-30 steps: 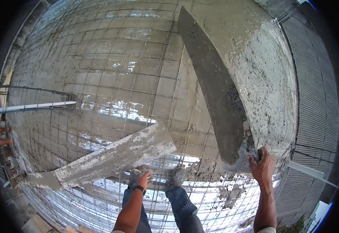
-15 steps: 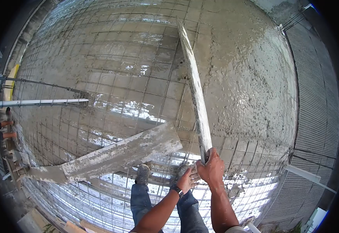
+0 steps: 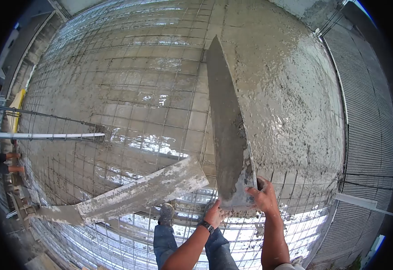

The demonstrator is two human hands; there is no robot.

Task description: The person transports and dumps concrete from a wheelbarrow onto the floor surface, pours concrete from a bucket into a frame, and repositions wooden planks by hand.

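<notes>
A long plank (image 3: 225, 121), its broad face coated with wet grey concrete, stretches away from me over the steel mesh. My right hand (image 3: 264, 196) grips its near right corner, thumb on the face and fingers around the edge. At the near left corner, my left hand (image 3: 213, 216) also has hold, with the thumb up against the plank and the fingers partly hidden. A second concrete-smeared plank (image 3: 144, 191) lies slanted to the left of my feet.
Rebar mesh (image 3: 142, 99) covers the floor; wet concrete (image 3: 291, 103) spreads on the right. A white pipe with rebar (image 3: 48, 135) juts in from the left. Another person's legs (image 3: 14, 163) show at the left edge. Corrugated roofing (image 3: 367, 117) borders the right.
The plank has turned from edge-on to showing its broad, concrete-covered face. My left hand, open beside it before, now holds the near left corner. My right hand has shifted right with its corner.
</notes>
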